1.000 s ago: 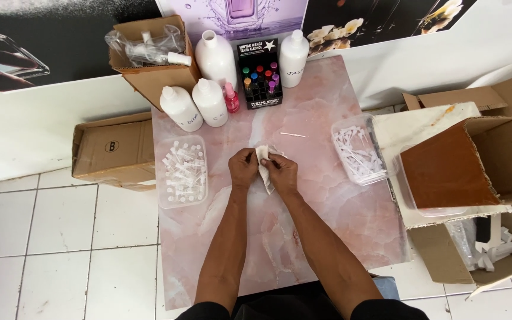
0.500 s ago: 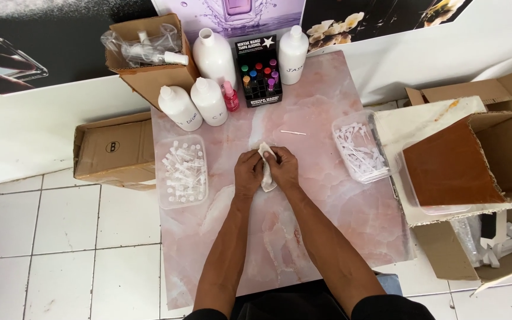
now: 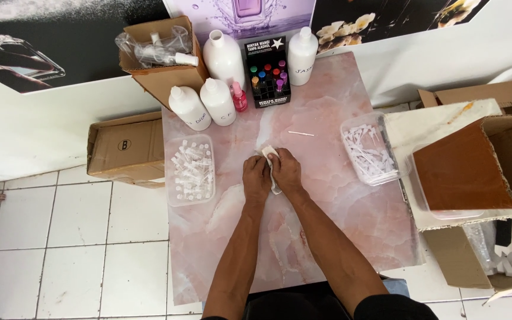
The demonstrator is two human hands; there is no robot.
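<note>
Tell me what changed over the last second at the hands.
Little changed. Both the left hand and right hand keep their grip on the small white cloth at mid-table. The bottles and both clear trays stayed put.

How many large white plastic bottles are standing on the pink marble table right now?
4: two tall white plastic bottles at the back, flanking the black display box, one left, one right; two shorter ones in front-left. None seems hidden.

black vial box (image 3: pixel 267 72) rear, brown carton (image 3: pixel 127 148) left
</note>
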